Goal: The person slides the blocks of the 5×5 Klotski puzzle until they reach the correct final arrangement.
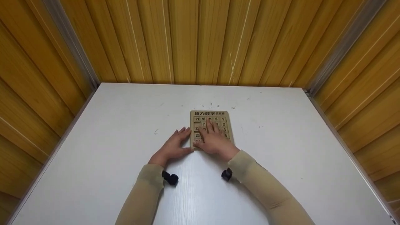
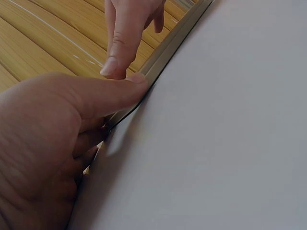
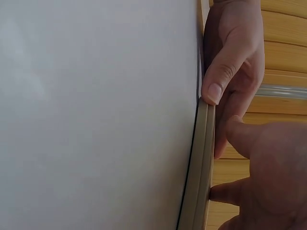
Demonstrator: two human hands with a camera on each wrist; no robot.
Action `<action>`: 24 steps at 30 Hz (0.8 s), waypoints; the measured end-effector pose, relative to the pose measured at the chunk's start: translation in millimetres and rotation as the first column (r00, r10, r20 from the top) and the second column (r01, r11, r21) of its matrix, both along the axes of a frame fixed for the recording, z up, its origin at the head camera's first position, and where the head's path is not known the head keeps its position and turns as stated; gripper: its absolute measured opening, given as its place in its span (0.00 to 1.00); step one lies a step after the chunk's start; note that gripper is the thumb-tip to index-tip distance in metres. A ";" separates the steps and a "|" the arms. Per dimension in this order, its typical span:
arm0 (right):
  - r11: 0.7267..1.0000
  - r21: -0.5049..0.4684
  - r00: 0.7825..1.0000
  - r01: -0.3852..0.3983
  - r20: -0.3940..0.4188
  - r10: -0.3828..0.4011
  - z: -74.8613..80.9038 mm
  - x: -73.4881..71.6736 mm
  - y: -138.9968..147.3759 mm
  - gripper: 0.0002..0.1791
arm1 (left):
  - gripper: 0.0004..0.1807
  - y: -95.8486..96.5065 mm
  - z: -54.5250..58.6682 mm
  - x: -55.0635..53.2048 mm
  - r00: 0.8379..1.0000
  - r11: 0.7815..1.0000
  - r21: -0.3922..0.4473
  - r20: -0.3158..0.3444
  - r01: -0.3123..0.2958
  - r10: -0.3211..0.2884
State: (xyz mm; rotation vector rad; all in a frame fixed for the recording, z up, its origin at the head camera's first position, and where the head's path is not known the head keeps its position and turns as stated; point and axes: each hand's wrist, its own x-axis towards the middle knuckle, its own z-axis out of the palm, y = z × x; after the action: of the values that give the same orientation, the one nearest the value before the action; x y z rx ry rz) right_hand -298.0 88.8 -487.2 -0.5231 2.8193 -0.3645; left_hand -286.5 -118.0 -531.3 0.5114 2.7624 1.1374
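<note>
A wooden number slide puzzle [image 1: 209, 113] with numbered square tiles and dark lettering along its top lies on the white table. My left hand [image 1: 173, 145] holds the puzzle's near left corner, fingers along the left side and thumb at the near edge. The left wrist view shows that thumb [image 2: 110, 93] against the frame's edge. Over the tiles, my right hand [image 1: 215, 142] is spread, its fingertips touching them and covering many. A gap shows in the left column beneath tile 21. In the right wrist view, the right hand [image 3: 283, 163] is above the puzzle's edge [image 3: 199, 158].
The white table [image 1: 125, 109] extends around the puzzle on all sides, with small dark marks near its far part. Wood-patterned walls [image 1: 184, 40] enclose its back and sides. Small black devices [image 1: 170, 178] sit on both wrists over beige sleeves.
</note>
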 end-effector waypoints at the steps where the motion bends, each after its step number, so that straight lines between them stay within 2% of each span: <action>1: 1.000 0.003 1.000 -0.005 -0.003 0.005 -0.1 2.1 0.3 0.47 | 0.46 0.1 -0.3 0.0 1.000 1.000 0.005 0.000 -0.002 0.002; 6: 1.000 -0.004 1.000 -0.023 -0.020 0.023 -0.1 8.7 2.0 0.47 | 0.46 0.0 -1.8 -0.9 1.000 1.000 0.011 -0.007 -0.010 0.010; 11: 0.999 -0.023 0.999 -0.027 -0.021 0.027 3.7 5.7 3.1 0.46 | 0.46 -0.4 -1.0 -1.0 1.000 1.000 0.004 -0.010 -0.008 0.008; 19: 0.999 -0.022 0.999 0.046 0.001 -0.046 6.3 -24.6 -3.9 0.47 | 0.47 -1.4 -1.1 -0.8 1.000 1.000 0.012 -0.011 0.009 -0.009; 24: 0.999 -0.007 0.999 0.054 0.003 -0.054 4.9 -40.2 -9.0 0.45 | 0.46 -1.3 -1.0 0.1 1.000 1.000 0.014 -0.024 0.017 -0.017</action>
State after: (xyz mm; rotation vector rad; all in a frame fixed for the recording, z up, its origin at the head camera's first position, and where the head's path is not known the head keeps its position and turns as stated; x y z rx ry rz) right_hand -338.1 79.8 -482.3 -0.4487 2.8348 -0.3855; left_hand -286.4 -119.4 -532.3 0.5527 2.7666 1.1551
